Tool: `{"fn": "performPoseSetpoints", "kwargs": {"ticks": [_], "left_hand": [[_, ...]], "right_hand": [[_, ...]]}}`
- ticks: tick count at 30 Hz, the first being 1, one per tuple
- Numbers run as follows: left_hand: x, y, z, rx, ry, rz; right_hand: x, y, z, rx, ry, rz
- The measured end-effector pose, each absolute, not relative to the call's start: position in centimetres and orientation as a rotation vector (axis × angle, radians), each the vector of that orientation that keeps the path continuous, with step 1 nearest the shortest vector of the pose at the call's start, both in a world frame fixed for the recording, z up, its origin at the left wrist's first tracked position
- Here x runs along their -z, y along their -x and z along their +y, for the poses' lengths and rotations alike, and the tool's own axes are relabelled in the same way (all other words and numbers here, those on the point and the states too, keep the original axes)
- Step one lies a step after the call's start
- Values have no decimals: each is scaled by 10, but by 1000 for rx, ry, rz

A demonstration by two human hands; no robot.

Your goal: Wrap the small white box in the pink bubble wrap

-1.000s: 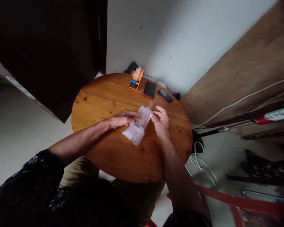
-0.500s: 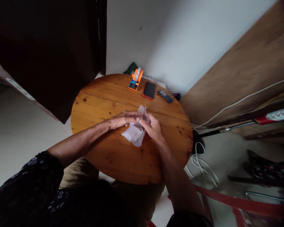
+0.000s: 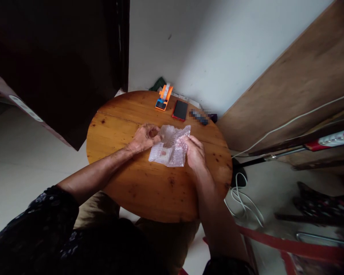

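Note:
A sheet of bubble wrap (image 3: 177, 152) lies spread over the middle of the round wooden table (image 3: 149, 194). On its left part sits a small flat pale piece (image 3: 165, 153) with a pinkish spot; I cannot make out its kind. My right hand (image 3: 195, 151) pinches the wrap's right edge between thumb and fingers. My left hand (image 3: 146, 137) is curled at the upper left edge, thumb and fingertips closed on the wrap.
Toward the table's far edge stand an orange and blue tape dispenser (image 3: 164, 97), a red-edged phone (image 3: 180, 110) and a dark blurred-out object (image 3: 199, 116). A white wall rises behind. Right of the table are a white cable (image 3: 240, 194) and a red chair frame (image 3: 275, 238).
My hands have moved apart. The bubble wrap, bunched between them before, is now opened out flatter, and the small pale piece shows on it.

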State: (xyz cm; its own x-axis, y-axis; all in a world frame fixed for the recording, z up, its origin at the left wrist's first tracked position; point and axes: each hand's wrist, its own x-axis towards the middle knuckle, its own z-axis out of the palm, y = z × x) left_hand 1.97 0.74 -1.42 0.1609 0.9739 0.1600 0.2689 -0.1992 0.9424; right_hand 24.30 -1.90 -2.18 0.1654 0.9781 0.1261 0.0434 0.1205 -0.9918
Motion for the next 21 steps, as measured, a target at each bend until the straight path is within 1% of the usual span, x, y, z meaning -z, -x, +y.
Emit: {"fn": "performPoseSetpoints", "kwargs": {"ticks": [6, 9, 15, 21], "left_hand": [[13, -21, 0, -809, -1830, 1201], [13, -22, 1, -779, -1842, 1213], [14, -20, 9, -887, -1766, 1170], [7, -8, 21, -1113, -1456, 1216]], "right_hand": [[15, -236, -24, -1109, 1102, -1251], [14, -233, -25, -1165, 1085, -1228], [21, -242, -19, -1031, 1135, -1151], [29, -256, -12, -898, 1173, -1078]]}}
